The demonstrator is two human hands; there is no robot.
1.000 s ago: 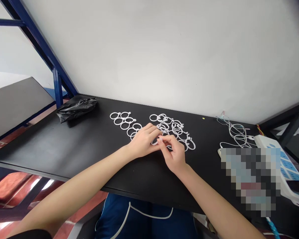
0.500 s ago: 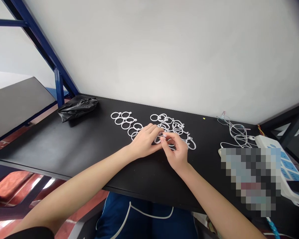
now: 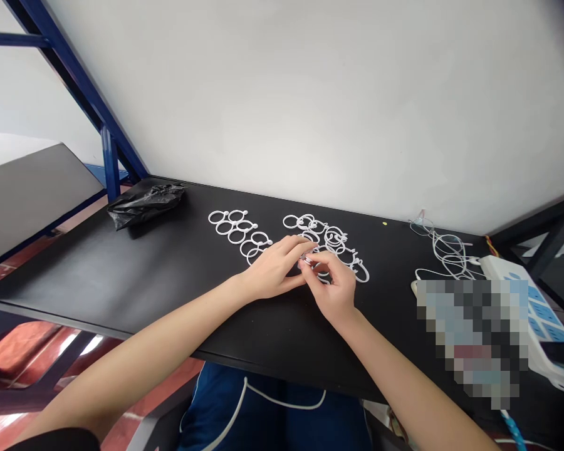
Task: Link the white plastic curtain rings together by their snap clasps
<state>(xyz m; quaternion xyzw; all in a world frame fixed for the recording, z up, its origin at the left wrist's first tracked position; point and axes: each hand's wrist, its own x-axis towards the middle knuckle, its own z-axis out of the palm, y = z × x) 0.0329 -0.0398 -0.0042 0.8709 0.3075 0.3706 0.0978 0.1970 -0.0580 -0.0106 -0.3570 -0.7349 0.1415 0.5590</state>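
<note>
Both hands meet over a black table [image 3: 136, 269]. My left hand [image 3: 272, 269] and my right hand [image 3: 333, 285] pinch one white plastic ring [image 3: 309, 259] between their fingertips; the ring is mostly hidden by the fingers. Just behind them lies a loose heap of several white rings [image 3: 333, 241]. To the left of the hands a neater group of white rings [image 3: 237, 228] lies flat on the table.
A crumpled black plastic bag [image 3: 145, 202] lies at the back left. White cables [image 3: 446, 250] and a white power strip [image 3: 531, 307] sit at the right, beside a blurred patch. A white wall stands behind; a blue metal frame [image 3: 108, 166] rises at the left.
The hands have stayed together at the same spot; the fingers have shifted slightly on the ring and the left fingers have stretched forward a little.
</note>
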